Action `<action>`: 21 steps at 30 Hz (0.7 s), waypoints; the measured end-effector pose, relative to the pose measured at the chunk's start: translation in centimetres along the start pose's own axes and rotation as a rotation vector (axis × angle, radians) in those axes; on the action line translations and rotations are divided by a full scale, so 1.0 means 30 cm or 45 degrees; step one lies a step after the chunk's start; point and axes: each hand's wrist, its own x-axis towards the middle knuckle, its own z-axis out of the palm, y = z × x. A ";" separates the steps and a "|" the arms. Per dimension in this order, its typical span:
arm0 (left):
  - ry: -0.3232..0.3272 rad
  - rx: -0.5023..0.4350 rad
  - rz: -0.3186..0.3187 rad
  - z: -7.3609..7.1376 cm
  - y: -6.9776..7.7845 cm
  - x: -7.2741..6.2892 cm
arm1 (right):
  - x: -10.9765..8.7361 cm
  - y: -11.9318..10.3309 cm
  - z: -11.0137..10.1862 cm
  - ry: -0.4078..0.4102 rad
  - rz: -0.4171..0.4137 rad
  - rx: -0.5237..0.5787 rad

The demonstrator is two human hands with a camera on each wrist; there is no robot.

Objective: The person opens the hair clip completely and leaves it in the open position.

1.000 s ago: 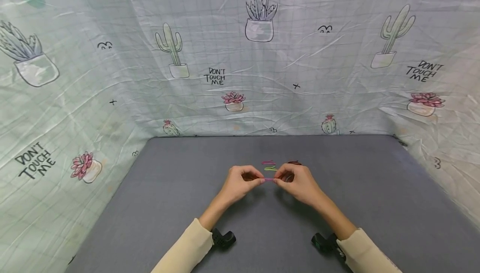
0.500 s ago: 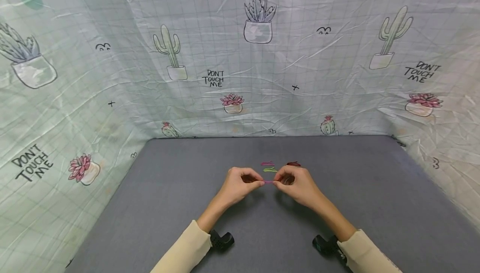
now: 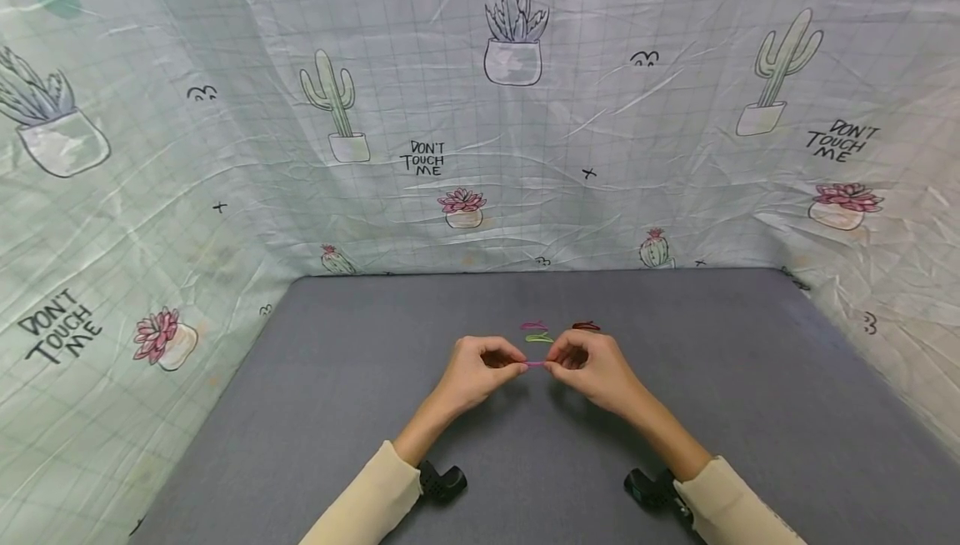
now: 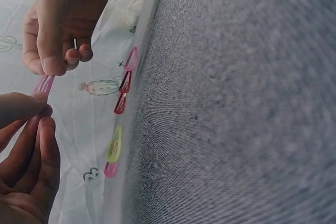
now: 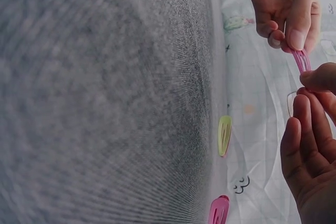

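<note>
A pink snap hair clip point(image 3: 536, 363) is held level above the table between my two hands. My left hand point(image 3: 480, 370) pinches one end with thumb and forefinger, and my right hand point(image 3: 596, 367) pinches the other. In the left wrist view the pink clip point(image 4: 44, 86) spans the gap between the fingertips. Its ends are covered by the fingers. Beyond the hands lie a yellow-green hair clip point(image 3: 538, 337), another pink clip point(image 3: 534, 326) and dark red clips point(image 3: 586, 326). One further pink clip point(image 5: 219, 210) shows in the right wrist view.
The grey table point(image 3: 360, 378) extends around both hands. A cactus-printed cloth point(image 3: 480, 128) hangs behind it and along both sides. Black wrist cameras point(image 3: 442, 482) sit beneath the forearms.
Both hands stay almost still, keeping the pink hair clip between them. The head view has shifted very slightly. The clips on the table have not moved.
</note>
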 end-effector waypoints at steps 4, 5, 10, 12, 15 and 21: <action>0.000 0.004 0.003 0.001 -0.007 0.000 | 0.001 0.005 0.004 -0.011 -0.001 0.019; 0.000 0.009 0.004 0.001 -0.008 0.000 | 0.001 0.007 0.005 -0.013 -0.002 0.020; -0.005 0.036 0.000 0.003 -0.012 -0.002 | 0.002 0.011 0.011 0.000 -0.005 0.018; -0.004 0.039 0.005 0.004 -0.011 -0.004 | 0.002 0.011 0.014 0.005 -0.008 0.010; 0.004 0.034 0.016 0.004 -0.008 -0.005 | 0.002 0.011 0.018 0.011 -0.010 0.006; 0.007 0.046 0.033 0.006 -0.006 -0.005 | -0.004 0.004 0.020 0.019 -0.008 0.020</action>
